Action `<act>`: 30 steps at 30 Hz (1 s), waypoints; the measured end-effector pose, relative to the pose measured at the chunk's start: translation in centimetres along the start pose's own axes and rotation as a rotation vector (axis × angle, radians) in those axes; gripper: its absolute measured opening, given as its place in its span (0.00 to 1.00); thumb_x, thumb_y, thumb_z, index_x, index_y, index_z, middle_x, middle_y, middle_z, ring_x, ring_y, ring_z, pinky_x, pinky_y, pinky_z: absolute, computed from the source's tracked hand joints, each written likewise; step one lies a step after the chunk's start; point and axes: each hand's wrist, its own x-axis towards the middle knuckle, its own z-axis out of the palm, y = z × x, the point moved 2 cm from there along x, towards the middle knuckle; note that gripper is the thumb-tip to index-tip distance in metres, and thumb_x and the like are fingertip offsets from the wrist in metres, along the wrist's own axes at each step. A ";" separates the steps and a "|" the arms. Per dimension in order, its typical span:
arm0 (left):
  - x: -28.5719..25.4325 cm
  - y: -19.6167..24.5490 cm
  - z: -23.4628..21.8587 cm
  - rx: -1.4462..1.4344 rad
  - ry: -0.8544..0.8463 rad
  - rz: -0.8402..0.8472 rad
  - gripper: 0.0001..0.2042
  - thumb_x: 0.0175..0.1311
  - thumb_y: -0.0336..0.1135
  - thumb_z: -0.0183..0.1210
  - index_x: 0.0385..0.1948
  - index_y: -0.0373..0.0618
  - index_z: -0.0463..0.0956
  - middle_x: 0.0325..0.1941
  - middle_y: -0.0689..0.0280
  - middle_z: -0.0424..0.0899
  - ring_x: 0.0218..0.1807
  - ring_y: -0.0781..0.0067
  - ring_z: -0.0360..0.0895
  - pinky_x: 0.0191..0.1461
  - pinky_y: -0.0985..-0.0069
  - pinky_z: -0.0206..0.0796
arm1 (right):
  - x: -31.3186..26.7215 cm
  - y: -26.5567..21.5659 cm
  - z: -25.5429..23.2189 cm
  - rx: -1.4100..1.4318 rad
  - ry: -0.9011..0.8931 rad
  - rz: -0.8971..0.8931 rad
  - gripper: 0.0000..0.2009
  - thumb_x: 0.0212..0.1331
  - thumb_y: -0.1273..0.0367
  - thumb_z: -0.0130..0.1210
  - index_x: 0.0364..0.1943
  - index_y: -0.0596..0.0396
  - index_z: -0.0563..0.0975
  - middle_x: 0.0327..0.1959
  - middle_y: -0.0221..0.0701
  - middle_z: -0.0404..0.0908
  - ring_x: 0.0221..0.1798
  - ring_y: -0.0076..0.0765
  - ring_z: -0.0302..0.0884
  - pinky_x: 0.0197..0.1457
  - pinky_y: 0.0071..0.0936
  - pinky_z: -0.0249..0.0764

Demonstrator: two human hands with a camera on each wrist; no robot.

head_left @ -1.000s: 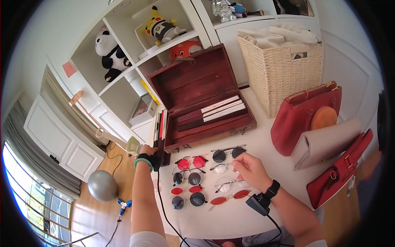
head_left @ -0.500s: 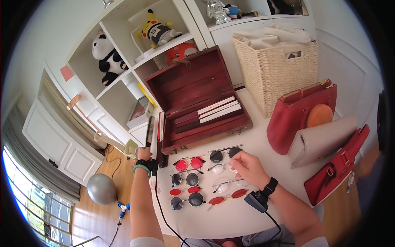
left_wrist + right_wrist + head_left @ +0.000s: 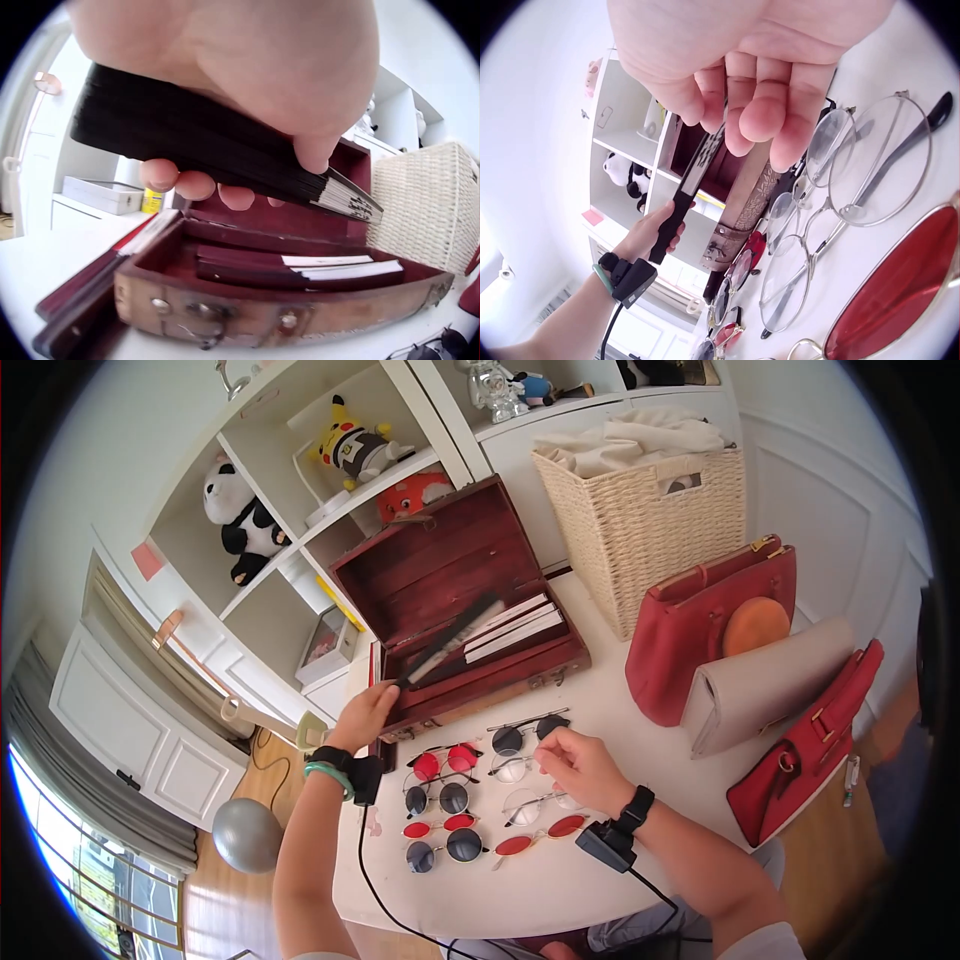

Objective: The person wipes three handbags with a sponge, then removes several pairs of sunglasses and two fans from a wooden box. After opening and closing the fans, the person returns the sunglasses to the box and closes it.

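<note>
My left hand (image 3: 362,722) grips a closed black folding fan (image 3: 450,643) by its stick end, thumb on one side and fingers underneath. The fan's pale, patterned leaf points toward an open dark red wooden case (image 3: 425,565), above its front part. Inside the case lie several folded fans (image 3: 341,271), dark red with white leaves. More long folded pieces (image 3: 105,270) lie against the case's left end. My right hand (image 3: 588,770) hovers over the eyeglasses, fingers loosely curled and holding nothing. Clear round glasses (image 3: 817,247) lie just below it.
Two columns of glasses, some with dark lenses (image 3: 464,846) and some red (image 3: 514,846), cover the table front. A red handbag (image 3: 665,650), a beige clutch (image 3: 770,680) and a red purse (image 3: 800,755) stand right. Behind are a wicker basket (image 3: 645,525) and shelves. Camera cables (image 3: 385,895) trail down.
My left hand has lifted the fan from beside the case's left end and swung it right, over the case. My right hand has stayed over the glasses. The head view has shifted slightly.
</note>
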 end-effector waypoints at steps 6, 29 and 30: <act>2.0 4.0 3.8 -0.107 -0.187 0.099 0.20 0.66 0.44 0.50 0.54 0.41 0.70 0.51 0.51 0.77 0.54 0.55 0.73 0.59 0.68 0.62 | 0.1 -0.2 -0.5 -0.051 -0.006 -0.013 0.08 0.61 0.67 0.54 0.34 0.58 0.74 0.25 0.28 0.78 0.24 0.19 0.71 0.29 0.19 0.71; 8.6 0.8 7.9 0.162 -0.246 0.106 0.21 0.56 0.38 0.62 0.52 0.43 0.71 0.50 0.50 0.77 0.54 0.52 0.73 0.59 0.68 0.63 | -0.4 -1.8 -0.4 -0.146 -0.044 -0.031 0.08 0.59 0.67 0.54 0.34 0.57 0.75 0.26 0.32 0.80 0.21 0.27 0.71 0.28 0.25 0.68; 8.8 0.7 8.0 0.152 -0.255 0.113 0.23 0.55 0.38 0.62 0.53 0.45 0.71 0.50 0.49 0.76 0.55 0.50 0.72 0.60 0.66 0.62 | -0.4 -1.8 -0.3 -0.155 -0.048 -0.035 0.08 0.59 0.66 0.54 0.34 0.57 0.75 0.26 0.32 0.80 0.21 0.28 0.71 0.28 0.25 0.68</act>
